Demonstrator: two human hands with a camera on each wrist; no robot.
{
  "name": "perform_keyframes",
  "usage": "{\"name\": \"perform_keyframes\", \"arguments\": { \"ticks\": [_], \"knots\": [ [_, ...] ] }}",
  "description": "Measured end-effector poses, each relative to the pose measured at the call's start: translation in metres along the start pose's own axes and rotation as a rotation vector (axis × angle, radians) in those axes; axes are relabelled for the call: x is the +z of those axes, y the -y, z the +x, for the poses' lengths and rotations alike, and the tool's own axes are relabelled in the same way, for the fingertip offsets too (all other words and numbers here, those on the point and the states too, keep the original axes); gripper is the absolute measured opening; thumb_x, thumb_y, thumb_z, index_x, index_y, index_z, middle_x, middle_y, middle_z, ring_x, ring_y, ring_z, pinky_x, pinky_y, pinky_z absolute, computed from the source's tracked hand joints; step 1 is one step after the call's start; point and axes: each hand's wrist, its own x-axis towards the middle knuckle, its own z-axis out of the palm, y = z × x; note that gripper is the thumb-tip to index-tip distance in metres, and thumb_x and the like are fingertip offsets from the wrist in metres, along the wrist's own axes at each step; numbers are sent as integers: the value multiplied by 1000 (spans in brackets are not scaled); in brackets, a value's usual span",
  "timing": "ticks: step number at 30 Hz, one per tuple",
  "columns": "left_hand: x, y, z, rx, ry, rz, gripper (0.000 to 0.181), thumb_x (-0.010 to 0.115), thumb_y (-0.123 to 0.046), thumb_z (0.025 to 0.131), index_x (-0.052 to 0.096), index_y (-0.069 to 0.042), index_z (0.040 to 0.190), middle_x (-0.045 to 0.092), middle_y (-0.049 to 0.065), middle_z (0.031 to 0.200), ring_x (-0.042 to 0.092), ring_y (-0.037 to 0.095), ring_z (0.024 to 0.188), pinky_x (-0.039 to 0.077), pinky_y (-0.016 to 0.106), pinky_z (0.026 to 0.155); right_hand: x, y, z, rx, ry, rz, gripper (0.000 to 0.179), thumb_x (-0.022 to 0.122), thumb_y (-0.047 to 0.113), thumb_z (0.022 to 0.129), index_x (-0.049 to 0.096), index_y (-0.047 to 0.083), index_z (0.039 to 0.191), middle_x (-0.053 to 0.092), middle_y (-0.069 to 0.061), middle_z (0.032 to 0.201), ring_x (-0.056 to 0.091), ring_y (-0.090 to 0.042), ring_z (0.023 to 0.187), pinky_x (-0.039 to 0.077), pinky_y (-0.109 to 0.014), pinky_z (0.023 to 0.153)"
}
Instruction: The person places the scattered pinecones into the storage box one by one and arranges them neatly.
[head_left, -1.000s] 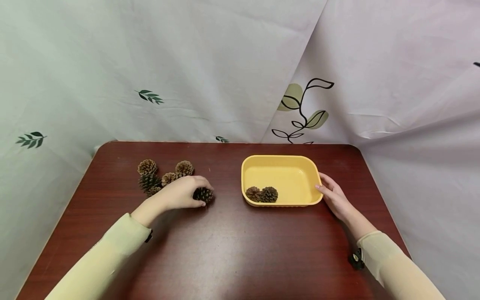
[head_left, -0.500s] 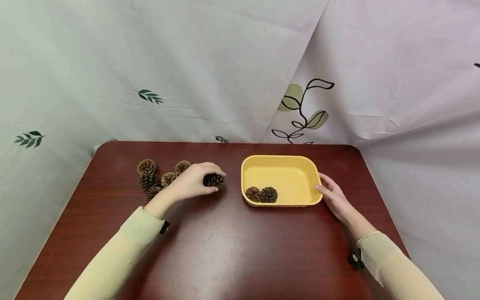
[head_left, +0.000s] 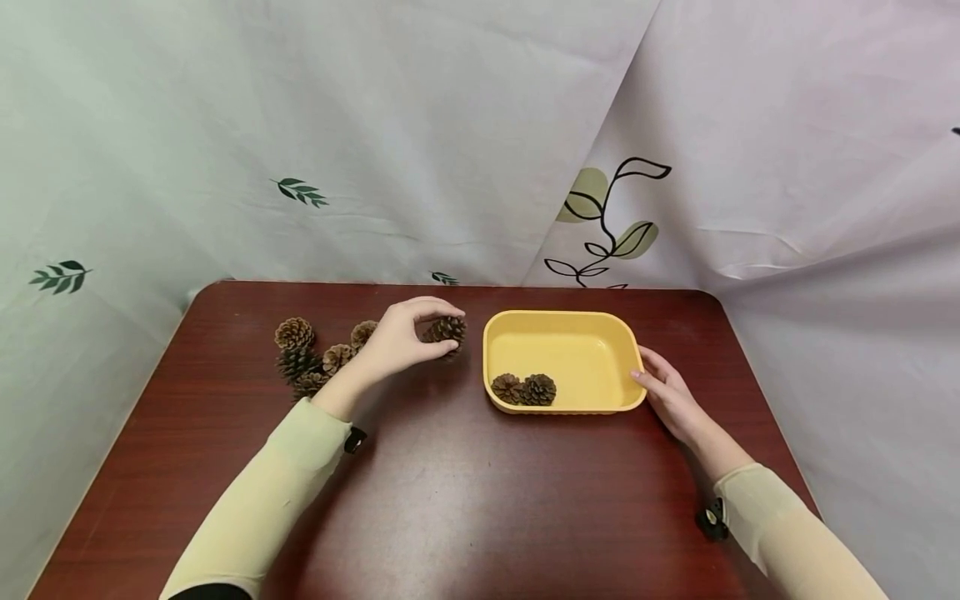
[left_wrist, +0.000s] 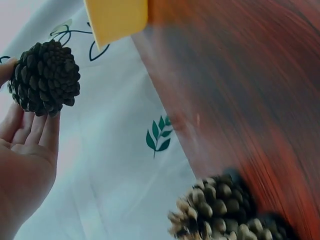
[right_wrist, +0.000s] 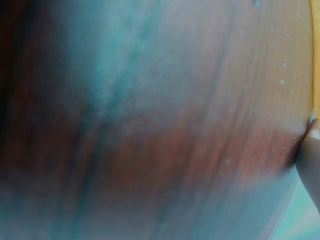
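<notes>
Between thumb and fingertips, my left hand [head_left: 396, 340] holds a dark brown pine cone [head_left: 447, 330], raised above the table to the left of the yellow plastic basin [head_left: 577, 409]. The left wrist view shows this pine cone [left_wrist: 45, 78] with the fingers under one side and part of the thumb opposite. At the basin's right end my right hand [head_left: 670, 398] grips the rim, thumb on top and fingers against the outer wall. Two pine cones [head_left: 538, 389] lie inside, in the near left corner. In the right wrist view only the thumb [right_wrist: 311, 155] shows beside a yellow strip.
A cluster of several pine cones [head_left: 298, 364] sits on the left of the dark red wooden table [head_left: 450, 500], partly behind my left forearm. A pale curtain [head_left: 420, 142] with leaf prints hangs along the table's back edge.
My left hand has carried its pine cone up and to the right, away from the cluster and closer to the basin. The right hand and basin have stayed in place.
</notes>
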Motion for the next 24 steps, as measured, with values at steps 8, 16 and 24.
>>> {"name": "perform_keyframes", "arguments": {
  "ticks": [8, 16, 24],
  "knots": [
    [14, -5, 16, -52, -52, -92, 39, 85, -4, 88, 76, -3, 126, 74, 16, 129, 68, 33, 127, 54, 43, 116, 0, 0, 0, -8, 4, 2, 37, 46, -3, 108, 50, 11, 142, 69, 12, 128, 67, 0, 113, 57, -15, 94],
    [36, -8, 31, -78, -53, -191, 40, 84, -1, 88, 75, 1, 126, 75, 20, 129, 70, 36, 123, 56, 44, 113, -1, -2, 1, -6, 3, 4, 38, 45, -3, 108, 48, 8, 144, 69, 10, 129, 67, -1, 115, 57, -15, 95],
    [59, -9, 44, -82, -35, -270, 39, 83, 0, 89, 74, 3, 126, 75, 21, 127, 72, 36, 118, 57, 40, 112, -1, -2, 1, -11, 8, 5, 38, 44, -4, 108, 48, 8, 144, 69, 10, 130, 66, -1, 115, 57, -15, 96]
  ]
}}
